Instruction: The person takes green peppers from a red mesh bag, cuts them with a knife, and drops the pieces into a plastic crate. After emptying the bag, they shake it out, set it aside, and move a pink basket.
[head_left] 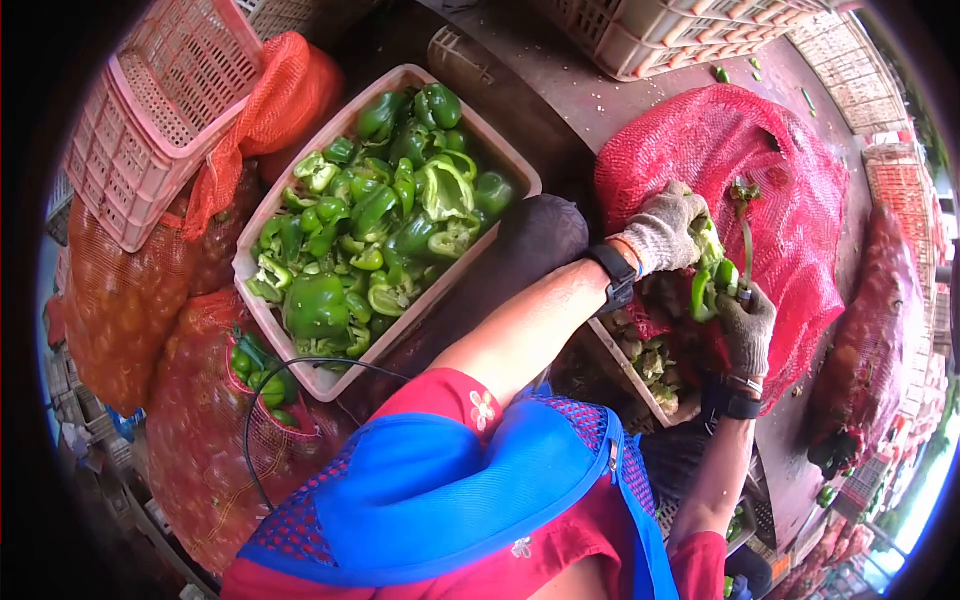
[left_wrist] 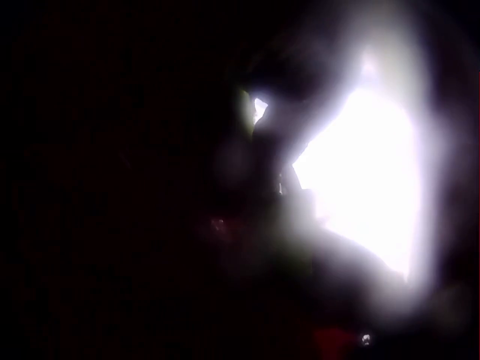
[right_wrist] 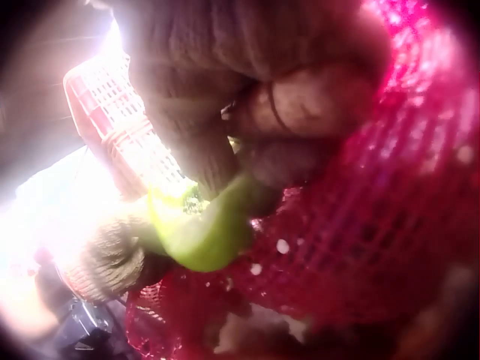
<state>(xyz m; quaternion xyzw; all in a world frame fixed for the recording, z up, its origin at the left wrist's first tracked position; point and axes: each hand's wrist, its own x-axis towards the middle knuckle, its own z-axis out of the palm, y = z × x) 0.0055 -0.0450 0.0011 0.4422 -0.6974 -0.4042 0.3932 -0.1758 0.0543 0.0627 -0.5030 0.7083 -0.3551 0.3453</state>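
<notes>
Holding pepper (head_left: 704, 293), the left hand (head_left: 668, 230) shows everywhere but left-wrist view.

Head view: brightly lit and fairly clear at centre; wide-angle distortion bends the margins into black corners, with glare at lower right. Left wrist view: almost wholly dark (save chiefly a blurred, blown-out white patch right of centre). Right wrist view: glare at left bleaches the crate (right_wrist: 114, 112); the right hand (right_wrist: 225, 79) is shadowed and soft-focused.
</notes>
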